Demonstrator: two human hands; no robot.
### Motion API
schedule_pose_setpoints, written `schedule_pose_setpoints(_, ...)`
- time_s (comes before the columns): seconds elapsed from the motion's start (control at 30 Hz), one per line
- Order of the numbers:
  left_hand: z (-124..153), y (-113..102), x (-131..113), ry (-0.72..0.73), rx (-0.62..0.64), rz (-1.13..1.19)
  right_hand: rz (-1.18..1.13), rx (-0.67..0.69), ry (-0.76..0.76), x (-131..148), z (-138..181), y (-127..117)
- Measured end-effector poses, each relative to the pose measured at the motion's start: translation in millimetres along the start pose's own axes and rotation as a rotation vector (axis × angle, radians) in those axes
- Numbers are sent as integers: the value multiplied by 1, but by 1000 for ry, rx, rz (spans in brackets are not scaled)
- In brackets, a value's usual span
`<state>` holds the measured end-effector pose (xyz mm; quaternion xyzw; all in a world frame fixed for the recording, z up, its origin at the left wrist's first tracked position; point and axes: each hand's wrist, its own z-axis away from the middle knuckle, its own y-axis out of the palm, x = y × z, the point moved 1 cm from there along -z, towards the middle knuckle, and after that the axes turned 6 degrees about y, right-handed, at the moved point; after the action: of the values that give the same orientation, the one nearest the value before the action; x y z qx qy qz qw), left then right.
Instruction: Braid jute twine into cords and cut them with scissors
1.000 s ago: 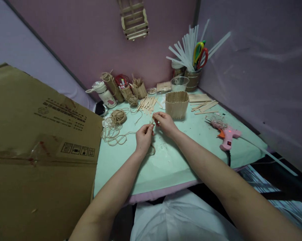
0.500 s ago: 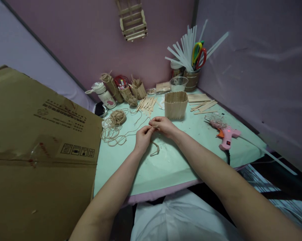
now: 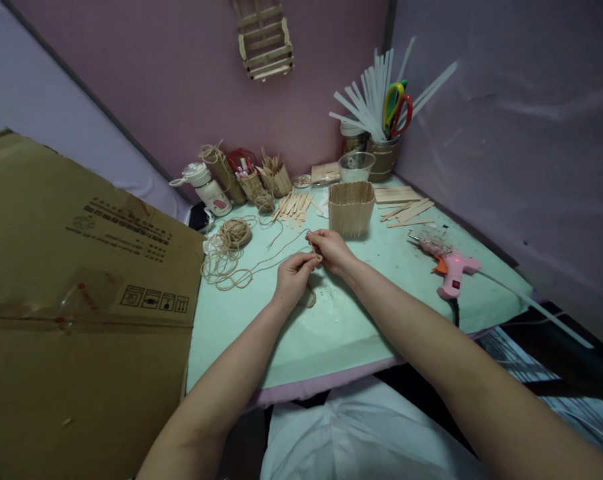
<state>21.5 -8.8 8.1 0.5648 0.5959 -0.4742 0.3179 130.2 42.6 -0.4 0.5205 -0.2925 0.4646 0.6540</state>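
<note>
Tan twine [image 3: 314, 250] is running between our left hand [image 3: 292, 275] and right hand [image 3: 330, 249], both pinching it above the green tabletop [image 3: 351, 327]; by tugging hard, we could be tangling its loose coils [image 3: 222, 270].

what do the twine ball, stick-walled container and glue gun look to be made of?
Twine ball: likely jute or similar plant fibre; matte, tan, wound strands.
Stick-walled container: apparently bare wood, unpainted-looking; pale tan, scalloped top like rounded craft-stick ends.
Glue gun: probably moulded plastic; even pink, smooth-looking shell.
</note>
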Motion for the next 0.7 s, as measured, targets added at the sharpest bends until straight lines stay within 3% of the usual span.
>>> schedule_pose_setpoints(0.17, 0, 1, -1, -6, 1, 38, 83, -7, -13, -3, -3, -1)
schedule_pose_setpoints(0.27, -3, -1, 3, -38, -57, 109, 372, -29, -97, -2, -3, -3)
schedule_pose_setpoints(0.37, -8, -7, 11, -129, -176, 231, 762, -106, -306, 2, 0, -4)
schedule_pose_setpoints(0.43, -11, -12, 17, -208, -234, 306, 891, -160, -486, 6, 5, -3)
schedule_pose_setpoints(0.57, -16, -20, 23, -303, -295, 327, 892, -107, -796, 10, 17, 2)
schedule_pose_setpoints(0.7, -16, -21, 26, -279, -299, 228, 958, 22, -909, 10, 24, 6)
